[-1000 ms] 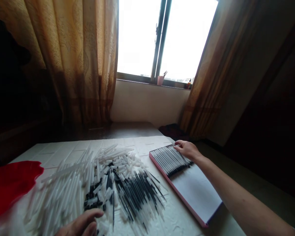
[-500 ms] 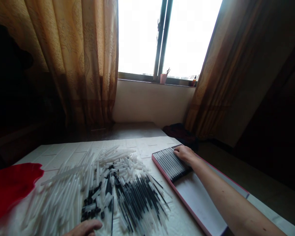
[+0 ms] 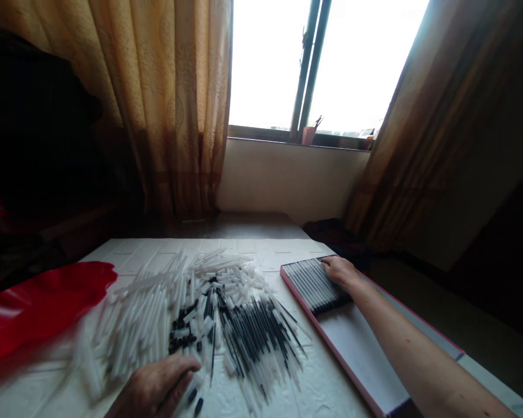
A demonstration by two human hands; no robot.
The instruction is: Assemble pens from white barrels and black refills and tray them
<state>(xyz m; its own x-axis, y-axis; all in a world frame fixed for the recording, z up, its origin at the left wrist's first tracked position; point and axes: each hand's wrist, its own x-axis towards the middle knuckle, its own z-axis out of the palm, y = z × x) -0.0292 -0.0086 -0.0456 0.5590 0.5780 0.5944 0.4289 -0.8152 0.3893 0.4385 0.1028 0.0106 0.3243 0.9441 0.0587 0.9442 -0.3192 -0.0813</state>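
Note:
My right hand (image 3: 342, 273) is in a long pink-edged box (image 3: 361, 360), its fingers curled down over the right end of a row of pens (image 3: 309, 284) with clear barrels. The fingertips are partly hidden, and I cannot make out what they grip. My left hand (image 3: 154, 386) is low over the table, fingers stretched toward the right and no object visible in them. Small black caps (image 3: 183, 331) lie just beyond it. Thin black pen refills (image 3: 259, 331) fan out to its right. Clear pen barrels (image 3: 135, 325) are heaped behind it, and short clear caps (image 3: 235, 284) lie farther back.
A red scalloped tray (image 3: 47, 296) is at the left of the white-covered table (image 3: 326, 383). Behind the table is a dark surface (image 3: 257, 223) below the window. A pink pen cup (image 3: 308, 135) stands on the sill, between patterned curtains (image 3: 178, 104).
The view has shifted, so the scene sits farther right. My left hand has come farther into view beside the black caps. My right hand stays at the row of pens.

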